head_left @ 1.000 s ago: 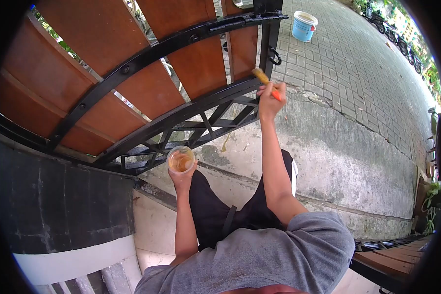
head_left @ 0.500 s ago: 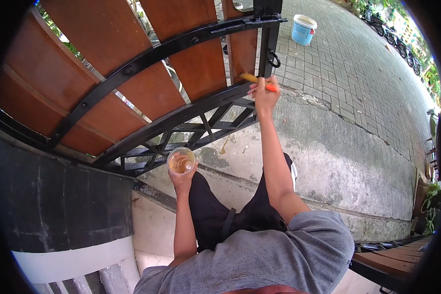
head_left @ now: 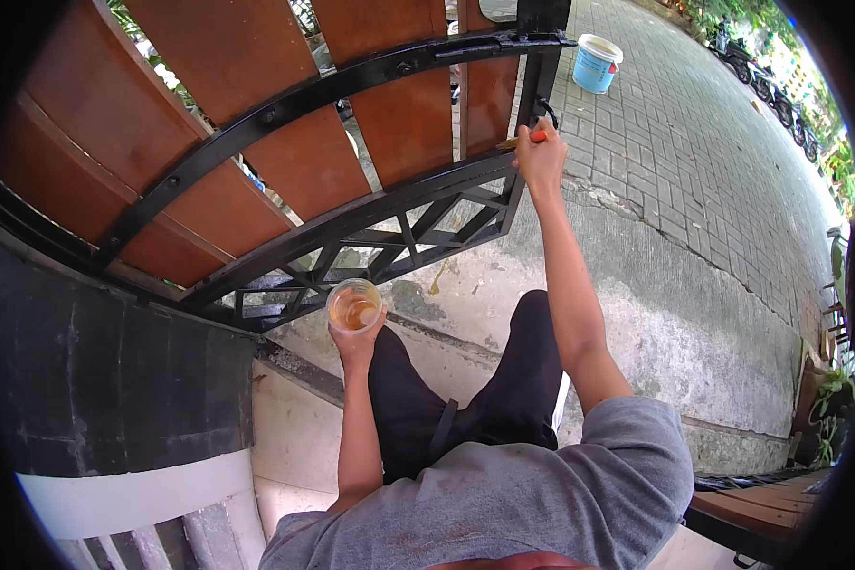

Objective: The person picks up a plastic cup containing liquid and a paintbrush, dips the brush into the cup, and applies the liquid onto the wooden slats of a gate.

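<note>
My left hand point(head_left: 356, 344) is wrapped round a clear plastic cup point(head_left: 354, 306) with some amber liquid in it, held above my knees. My right hand point(head_left: 541, 160) grips a brush point(head_left: 539, 136) with an orange handle. The bristles touch or nearly touch the lower end of the last reddish-brown panel point(head_left: 490, 106), just above the black lower rail of the gate point(head_left: 389, 201). Part of the brush is hidden by my fingers.
A light blue bucket point(head_left: 596, 65) stands on the brick paving point(head_left: 674, 133) beyond the gate's end. A black latch ring hangs by my right hand. Black wall tiles point(head_left: 114, 380) are at the left, motorcycles point(head_left: 765, 81) and plants at the far right.
The brush has turned and its tip has moved down from the panel's face to its lower edge. The gate and bucket sit slightly further right in view. Both hands keep their hold.
</note>
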Demonstrator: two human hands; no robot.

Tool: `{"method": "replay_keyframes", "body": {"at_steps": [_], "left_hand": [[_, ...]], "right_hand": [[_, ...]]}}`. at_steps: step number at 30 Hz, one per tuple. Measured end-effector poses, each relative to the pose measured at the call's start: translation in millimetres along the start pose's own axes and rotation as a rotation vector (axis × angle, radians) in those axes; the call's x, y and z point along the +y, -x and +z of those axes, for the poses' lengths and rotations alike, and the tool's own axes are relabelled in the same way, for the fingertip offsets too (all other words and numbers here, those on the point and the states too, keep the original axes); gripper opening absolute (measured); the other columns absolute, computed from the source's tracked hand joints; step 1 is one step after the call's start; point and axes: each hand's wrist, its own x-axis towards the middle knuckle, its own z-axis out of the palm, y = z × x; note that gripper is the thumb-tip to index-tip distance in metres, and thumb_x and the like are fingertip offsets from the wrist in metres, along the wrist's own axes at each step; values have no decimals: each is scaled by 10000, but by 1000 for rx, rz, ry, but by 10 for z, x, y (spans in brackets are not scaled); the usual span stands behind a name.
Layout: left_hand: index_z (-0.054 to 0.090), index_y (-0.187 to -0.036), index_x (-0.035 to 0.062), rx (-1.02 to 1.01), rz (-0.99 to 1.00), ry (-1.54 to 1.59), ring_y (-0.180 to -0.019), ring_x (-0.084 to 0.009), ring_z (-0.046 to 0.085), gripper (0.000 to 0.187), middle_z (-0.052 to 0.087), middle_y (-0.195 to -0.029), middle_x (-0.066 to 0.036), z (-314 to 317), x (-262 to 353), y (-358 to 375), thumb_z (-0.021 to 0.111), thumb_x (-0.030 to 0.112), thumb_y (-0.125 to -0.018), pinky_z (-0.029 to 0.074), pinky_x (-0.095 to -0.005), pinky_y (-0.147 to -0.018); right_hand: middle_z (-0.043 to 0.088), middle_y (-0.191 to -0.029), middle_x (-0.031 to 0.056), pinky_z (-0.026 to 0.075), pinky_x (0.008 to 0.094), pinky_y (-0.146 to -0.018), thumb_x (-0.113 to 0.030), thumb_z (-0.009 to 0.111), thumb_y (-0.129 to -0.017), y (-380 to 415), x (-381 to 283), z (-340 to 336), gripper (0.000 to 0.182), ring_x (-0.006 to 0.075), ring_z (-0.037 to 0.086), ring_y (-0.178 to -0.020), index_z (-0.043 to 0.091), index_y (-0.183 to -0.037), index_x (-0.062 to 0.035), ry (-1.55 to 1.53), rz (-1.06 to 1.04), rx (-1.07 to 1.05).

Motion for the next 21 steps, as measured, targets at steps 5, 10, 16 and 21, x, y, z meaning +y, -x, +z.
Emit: {"method": "replay_keyframes", "body": {"at_steps": [5, 10, 16, 21], "left_hand": [[514, -1189, -3, 5, 51, -10, -971, -166, 594, 633, 606, -1035, -72, 14, -39, -21, 864, 17, -661, 497, -304, -884], [511, -1182, 8, -13, 26, 39, -993, -163, 584, 596, 599, -1052, -60, 25, 46, 1, 842, 17, -687, 478, -304, -908], [523, -1187, -7, 25, -21, 79, -963, -174, 606, 631, 613, -1036, -73, -21, -20, -11, 869, 37, -661, 505, -305, -883], [529, -1186, -6, 9, 63, 15, -966, -170, 607, 635, 616, -1046, -77, -16, -49, -8, 873, 32, -654, 507, -305, -878]], "right_hand": [[600, -538, 132, 436, 290, -348, -153, 588, -906, 93, -83, 106, 270, 192, 604, -406, 447, -719, -17, -207, 126, -218], [593, -534, 126, 423, 280, -333, -152, 568, -918, -21, -120, 85, 261, 190, 602, -403, 450, -725, -19, -347, 289, -232], [612, -552, 111, 444, 275, -359, -131, 587, -904, 250, -117, 97, 260, 176, 618, -434, 457, -708, -21, -195, 68, -182], [609, -580, 169, 414, 271, -336, -97, 559, -912, 440, -271, 134, 215, 193, 594, -406, 448, -745, -20, -592, 321, -258]]}}
